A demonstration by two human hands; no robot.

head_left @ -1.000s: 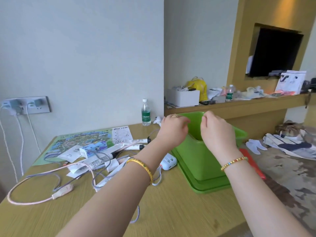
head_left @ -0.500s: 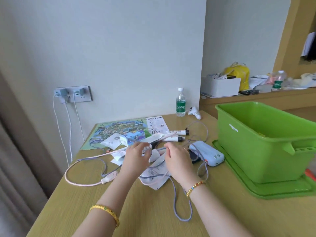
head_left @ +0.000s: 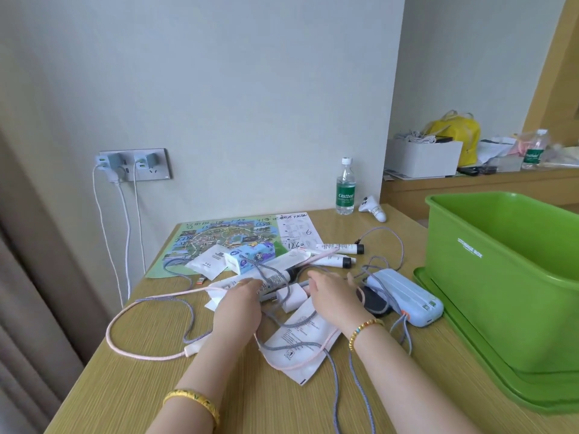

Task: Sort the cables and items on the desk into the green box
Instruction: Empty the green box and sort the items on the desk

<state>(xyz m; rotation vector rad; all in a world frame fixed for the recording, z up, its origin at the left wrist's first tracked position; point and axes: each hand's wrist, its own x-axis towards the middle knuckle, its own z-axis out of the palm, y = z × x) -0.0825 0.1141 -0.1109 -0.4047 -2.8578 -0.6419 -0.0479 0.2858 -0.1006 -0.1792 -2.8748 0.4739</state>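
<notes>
The green box (head_left: 454,245) stands on its lid (head_left: 438,302) at the desk's right side. Left of it lies a tangle: a pink cable (head_left: 125,317), a grey cable (head_left: 335,380), a light blue power bank (head_left: 407,296), a white charger plug (head_left: 294,297), two white tubes (head_left: 340,248) and a dark-capped tube (head_left: 279,278). My left hand (head_left: 239,305) rests palm down on the pile by the dark-capped tube, fingertips curled and hidden. My right hand (head_left: 333,296) hovers beside the charger plug with fingers apart, holding nothing.
A printed leaflet (head_left: 297,343) lies under the cables. Behind are a map (head_left: 216,239), a tissue pack (head_left: 250,253), a white sachet (head_left: 208,261), a water bottle (head_left: 345,189) and a white controller (head_left: 372,208). Chargers hang from the wall socket (head_left: 134,164). The desk's left edge drops off beside a curtain.
Both hands came away from above the green box and moved left and down onto the cable pile. My view swung left with them.
</notes>
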